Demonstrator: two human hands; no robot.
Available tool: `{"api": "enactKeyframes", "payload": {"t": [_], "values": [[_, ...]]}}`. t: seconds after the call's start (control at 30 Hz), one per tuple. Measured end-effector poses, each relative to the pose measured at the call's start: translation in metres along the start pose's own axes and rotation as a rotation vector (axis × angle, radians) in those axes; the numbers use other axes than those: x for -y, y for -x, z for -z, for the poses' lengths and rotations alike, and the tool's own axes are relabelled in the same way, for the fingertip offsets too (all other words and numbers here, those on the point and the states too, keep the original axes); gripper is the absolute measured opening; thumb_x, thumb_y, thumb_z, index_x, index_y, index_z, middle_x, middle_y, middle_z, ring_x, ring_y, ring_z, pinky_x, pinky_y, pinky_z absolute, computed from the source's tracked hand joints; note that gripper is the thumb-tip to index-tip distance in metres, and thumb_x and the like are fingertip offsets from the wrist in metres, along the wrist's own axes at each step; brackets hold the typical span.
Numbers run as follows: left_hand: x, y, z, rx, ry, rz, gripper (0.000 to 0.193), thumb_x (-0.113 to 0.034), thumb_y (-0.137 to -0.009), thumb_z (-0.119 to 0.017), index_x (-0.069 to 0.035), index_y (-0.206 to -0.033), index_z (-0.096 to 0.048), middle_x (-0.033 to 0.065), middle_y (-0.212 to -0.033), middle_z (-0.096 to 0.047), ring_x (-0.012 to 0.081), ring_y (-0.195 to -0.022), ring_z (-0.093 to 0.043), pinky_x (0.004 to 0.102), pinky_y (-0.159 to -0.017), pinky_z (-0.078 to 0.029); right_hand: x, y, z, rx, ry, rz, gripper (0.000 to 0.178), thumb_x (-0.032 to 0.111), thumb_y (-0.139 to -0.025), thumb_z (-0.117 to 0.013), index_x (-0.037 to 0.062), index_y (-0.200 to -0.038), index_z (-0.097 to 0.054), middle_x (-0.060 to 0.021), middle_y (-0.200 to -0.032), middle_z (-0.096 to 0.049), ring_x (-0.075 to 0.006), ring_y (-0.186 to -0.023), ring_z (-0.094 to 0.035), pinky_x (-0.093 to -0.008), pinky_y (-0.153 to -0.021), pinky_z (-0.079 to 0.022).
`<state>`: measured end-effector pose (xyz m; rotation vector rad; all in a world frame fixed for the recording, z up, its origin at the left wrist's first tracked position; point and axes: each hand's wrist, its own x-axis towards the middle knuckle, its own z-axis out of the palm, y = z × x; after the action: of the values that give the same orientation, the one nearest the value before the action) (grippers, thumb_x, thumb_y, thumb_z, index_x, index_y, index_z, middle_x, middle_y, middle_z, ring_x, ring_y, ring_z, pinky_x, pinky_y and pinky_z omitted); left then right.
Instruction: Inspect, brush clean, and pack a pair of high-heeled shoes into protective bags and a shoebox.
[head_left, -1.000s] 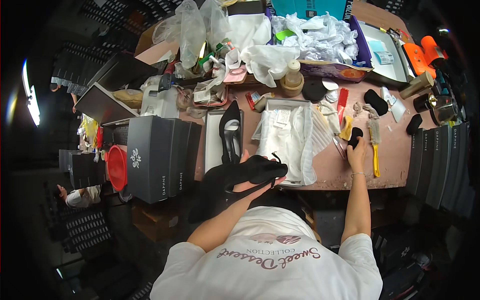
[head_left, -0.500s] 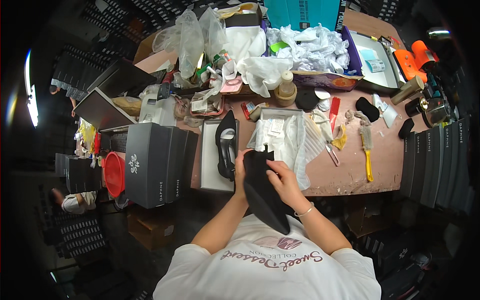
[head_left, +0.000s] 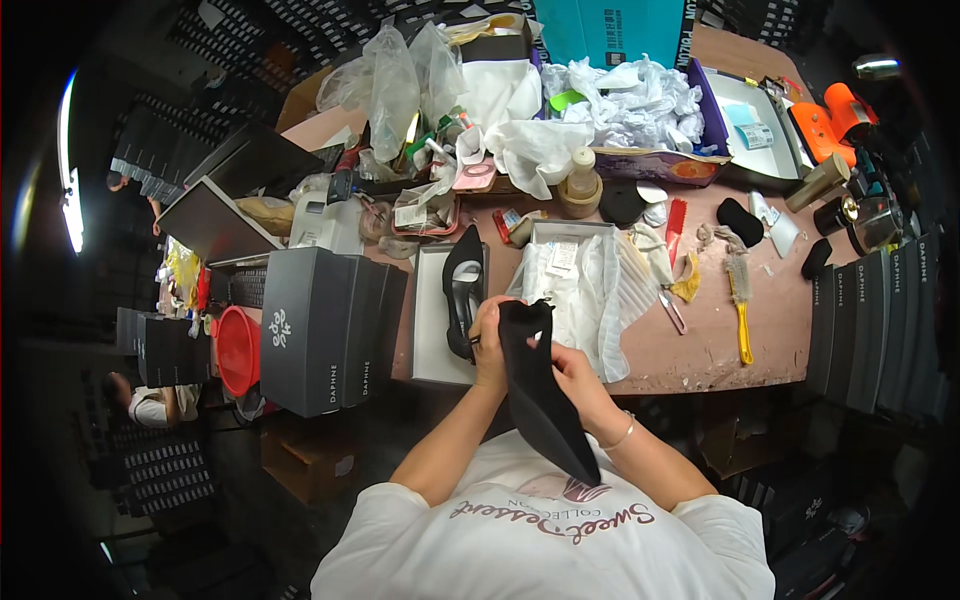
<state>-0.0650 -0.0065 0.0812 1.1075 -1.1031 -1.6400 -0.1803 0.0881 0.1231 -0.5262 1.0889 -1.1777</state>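
Observation:
A black pointed shoe (head_left: 548,405) is held in front of my chest, its toe slanting down toward me and to the right. My left hand (head_left: 489,345) is closed round its heel end. My right hand (head_left: 584,388) grips its right side near the opening, fingertips partly hidden by the shoe. A matching black heeled shoe (head_left: 460,318) lies just beyond my left hand in a grey shoebox (head_left: 428,366). Past my right hand, an open box part (head_left: 612,232) holds white tissue paper (head_left: 575,310) and a small white packet (head_left: 563,258).
Dark shoeboxes (head_left: 298,335) stand at left beside a red basin (head_left: 238,350); more shoeboxes (head_left: 872,325) stand at right. A yellow-handled brush (head_left: 742,320), a red comb (head_left: 676,228) and a bottle (head_left: 580,178) lie or stand on the table. Crumpled paper (head_left: 635,100) fills a box behind.
The shoe has turned slightly, and its opening shows more. My right hand has slid from its upper face toward its right side. The whole view has shifted a little.

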Motion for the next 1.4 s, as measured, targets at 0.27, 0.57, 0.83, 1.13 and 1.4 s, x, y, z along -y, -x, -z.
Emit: {"api": "enactKeyframes", "payload": {"t": [0.27,0.57,0.83,1.13,1.4], "values": [[0.034,-0.033,0.033,0.128,0.02,0.015,0.038,-0.038,-0.097,-0.044,-0.004,-0.1,-0.061,0.0071,-0.092,-0.065,0.0168,-0.086,-0.062,0.032,-0.079,-0.05,0.004,0.003,-0.005,0.267,0.094,0.244,0.027,0.002,-0.094,-0.048,-0.0032,-0.116,-0.065,0.0001,-0.096,-0.065,-0.0052,-0.089,-0.057,-0.022,-0.078,-0.048],[-0.005,-0.004,0.024,-0.112,0.826,0.758,0.028,-0.035,-0.092,-0.056,-0.011,-0.104,-0.064,0.0121,-0.11,-0.065,0.0337,-0.105,-0.063,0.0522,-0.093,-0.052,0.012,0.04,0.143,-0.48,-0.145,0.184,0.03,0.006,-0.092,-0.054,-0.0047,-0.119,-0.06,-0.0087,-0.096,-0.067,-0.0131,-0.071,-0.064,-0.0245,-0.062,-0.052],[0.042,0.018,0.043,0.282,0.563,0.37,0.036,-0.042,-0.097,-0.049,-0.009,-0.105,-0.061,0.0103,-0.104,-0.065,0.0284,-0.094,-0.065,0.0459,-0.082,-0.055,0.001,0.057,0.101,-0.29,0.671,0.423,0.033,0.002,-0.086,-0.064,0.0011,-0.119,-0.065,-0.0104,-0.104,-0.063,-0.02,-0.093,-0.061,-0.0297,-0.082,-0.048],[0.026,0.037,0.018,0.105,0.085,0.449,0.032,-0.041,-0.099,-0.051,-0.01,-0.098,-0.06,0.0026,-0.096,-0.061,0.0105,-0.082,-0.06,0.0252,-0.071,-0.052,-0.042,-0.018,0.029,0.078,1.027,0.759,0.018,0.005,-0.071,-0.062,0.0013,-0.088,-0.065,-0.0107,-0.092,-0.058,-0.0285,-0.084,-0.053,-0.039,-0.073,-0.046],[-0.008,-0.006,0.044,0.216,0.573,0.462,0.029,-0.037,-0.092,-0.055,-0.009,-0.096,-0.064,0.0075,-0.092,-0.067,0.0246,-0.086,-0.065,0.0395,-0.071,-0.053,0.002,0.052,0.106,-0.074,1.172,0.441,0.028,-0.002,-0.073,-0.061,0.0023,-0.1,-0.068,-0.0164,-0.099,-0.063,-0.0351,-0.096,-0.06,-0.0413,-0.083,-0.05]]}}
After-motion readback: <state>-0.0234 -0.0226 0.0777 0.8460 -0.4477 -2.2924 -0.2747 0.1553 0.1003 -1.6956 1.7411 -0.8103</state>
